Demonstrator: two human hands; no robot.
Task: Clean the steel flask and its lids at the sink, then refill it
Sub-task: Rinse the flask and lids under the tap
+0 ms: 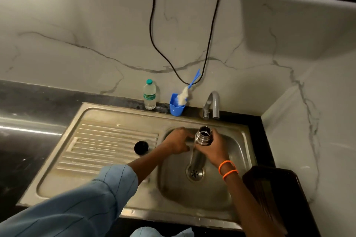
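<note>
The steel flask (200,144) stands upright over the sink basin (237,146), its mouth open and uncapped. My right hand (214,149) grips the flask just below its threaded neck. My left hand (177,141) reaches in beside the flask at its left; its fingers are curled, and I cannot tell whether they hold anything. A black lid (141,147) sits on the ribbed draining board (100,146) to the left of the basin.
The tap (212,105) stands behind the basin, with no water seen running. A blue cup holding a bottle brush (178,104) and a clear plastic water bottle (149,94) stand at the wall. A black cable (154,31) hangs down the wall. A dark object (277,194) lies at the right.
</note>
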